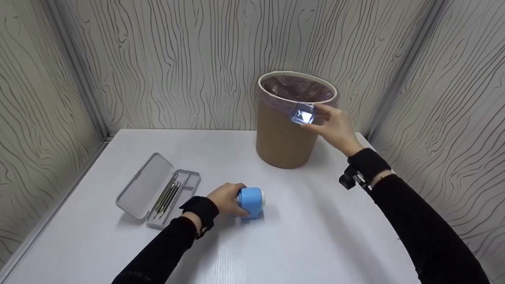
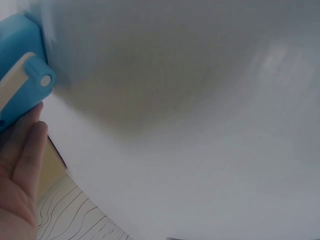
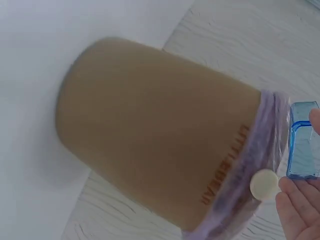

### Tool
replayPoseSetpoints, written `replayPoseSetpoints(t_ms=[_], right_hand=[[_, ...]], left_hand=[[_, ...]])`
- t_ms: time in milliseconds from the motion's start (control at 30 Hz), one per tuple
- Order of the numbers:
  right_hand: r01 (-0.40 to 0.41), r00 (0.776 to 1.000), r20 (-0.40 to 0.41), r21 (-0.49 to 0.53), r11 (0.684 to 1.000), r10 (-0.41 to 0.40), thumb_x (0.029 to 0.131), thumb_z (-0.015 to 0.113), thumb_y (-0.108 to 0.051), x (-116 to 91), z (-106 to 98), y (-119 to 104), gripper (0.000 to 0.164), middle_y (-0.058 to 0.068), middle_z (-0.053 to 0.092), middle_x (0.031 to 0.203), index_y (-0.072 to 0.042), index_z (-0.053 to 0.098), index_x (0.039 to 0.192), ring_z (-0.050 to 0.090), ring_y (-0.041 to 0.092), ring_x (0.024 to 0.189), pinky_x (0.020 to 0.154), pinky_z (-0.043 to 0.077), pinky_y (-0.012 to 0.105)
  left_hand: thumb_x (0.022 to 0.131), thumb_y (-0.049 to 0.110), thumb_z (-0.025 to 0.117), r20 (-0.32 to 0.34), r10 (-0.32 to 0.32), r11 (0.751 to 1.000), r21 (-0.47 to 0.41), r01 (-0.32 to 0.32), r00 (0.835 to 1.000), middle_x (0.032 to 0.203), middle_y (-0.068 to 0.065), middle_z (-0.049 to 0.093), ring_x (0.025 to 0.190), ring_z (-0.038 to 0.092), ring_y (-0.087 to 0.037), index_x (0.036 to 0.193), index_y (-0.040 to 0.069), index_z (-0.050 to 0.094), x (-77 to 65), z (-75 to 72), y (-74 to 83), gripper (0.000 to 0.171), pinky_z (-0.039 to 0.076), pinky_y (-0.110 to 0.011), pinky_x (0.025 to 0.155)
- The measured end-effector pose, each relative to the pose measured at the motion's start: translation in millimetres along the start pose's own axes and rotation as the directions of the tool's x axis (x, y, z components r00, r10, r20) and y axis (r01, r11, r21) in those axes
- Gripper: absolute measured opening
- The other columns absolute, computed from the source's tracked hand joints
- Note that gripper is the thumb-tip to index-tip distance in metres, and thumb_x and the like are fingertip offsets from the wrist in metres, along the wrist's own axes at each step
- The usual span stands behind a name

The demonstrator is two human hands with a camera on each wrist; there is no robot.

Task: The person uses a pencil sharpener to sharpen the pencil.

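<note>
My left hand (image 1: 225,198) grips a blue hand-crank pencil sharpener (image 1: 251,201) on the white table. Its pale crank arm (image 2: 14,82) with a blue end shows in the left wrist view. Up by the rim of the brown trash bin (image 1: 284,138), my right hand (image 1: 335,124) pinches a clear bluish plastic box (image 1: 303,113), probably the sharpener's shavings drawer, between thumb and fingers. In the right wrist view the box (image 3: 302,145) is just beyond the bag-covered rim. Whether anything lies inside the box, I cannot tell.
Left of the sharpener lies an open grey pencil case (image 1: 143,187) with several pencils (image 1: 167,197) in it. A purplish bag (image 1: 296,87) lines the bin, which stands at the back of the table (image 1: 300,244). Wood-patterned walls (image 1: 177,63) enclose three sides.
</note>
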State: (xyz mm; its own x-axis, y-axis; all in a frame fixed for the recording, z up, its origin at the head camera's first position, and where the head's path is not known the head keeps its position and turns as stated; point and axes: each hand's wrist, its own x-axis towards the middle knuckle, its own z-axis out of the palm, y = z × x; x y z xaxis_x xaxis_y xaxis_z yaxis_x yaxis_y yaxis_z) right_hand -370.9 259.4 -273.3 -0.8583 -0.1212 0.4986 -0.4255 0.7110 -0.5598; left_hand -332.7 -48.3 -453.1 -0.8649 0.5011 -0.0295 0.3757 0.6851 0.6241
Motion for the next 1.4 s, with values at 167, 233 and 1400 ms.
replayPoseSetpoints(t_ms=[167, 233, 1400], right_hand=[[0.008, 0.995, 0.103, 0.049, 0.999, -0.013, 0.079, 0.088, -0.012, -22.2, 20.8, 10.5, 0.066, 0.03, 0.066, 0.133, 0.01, 0.059, 0.135, 0.067, 0.044, 0.121, 0.105, 0.055, 0.05], [0.016, 0.989, 0.148, 0.069, 0.997, -0.026, 0.078, 0.088, -0.012, -31.2, 29.4, 14.9, 0.066, 0.03, 0.066, 0.133, 0.01, 0.06, 0.133, 0.068, 0.044, 0.12, 0.105, 0.055, 0.05], [-0.179, 0.722, 0.692, 0.192, 0.965, -0.004, 0.081, 0.088, -0.022, -119.2, 122.3, 73.3, 0.067, 0.018, 0.067, 0.137, 0.001, 0.061, 0.137, 0.065, 0.035, 0.129, 0.111, 0.05, 0.047]], left_hand=[[0.073, 0.025, 0.093, 0.006, -0.007, 1.0, -0.003, 0.007, 1.0, 0.126, -0.016, 0.072, 0.117, 0.069, -0.033, 0.13, 0.003, 0.062, -1.3, -1.0, -1.0, 0.069, 0.054, -0.05, 0.107], [0.073, 0.025, 0.093, 0.005, -0.008, 1.0, -0.011, 0.008, 1.0, 0.126, -0.016, 0.072, 0.117, 0.069, -0.032, 0.13, 0.003, 0.062, -1.7, -1.5, -1.3, 0.068, 0.054, -0.05, 0.107], [0.071, 0.025, 0.094, 0.01, -0.013, 1.0, -0.002, 0.013, 1.0, 0.125, -0.015, 0.073, 0.113, 0.07, -0.029, 0.133, 0.003, 0.062, 0.2, -1.4, 1.7, 0.073, 0.056, -0.046, 0.104]])
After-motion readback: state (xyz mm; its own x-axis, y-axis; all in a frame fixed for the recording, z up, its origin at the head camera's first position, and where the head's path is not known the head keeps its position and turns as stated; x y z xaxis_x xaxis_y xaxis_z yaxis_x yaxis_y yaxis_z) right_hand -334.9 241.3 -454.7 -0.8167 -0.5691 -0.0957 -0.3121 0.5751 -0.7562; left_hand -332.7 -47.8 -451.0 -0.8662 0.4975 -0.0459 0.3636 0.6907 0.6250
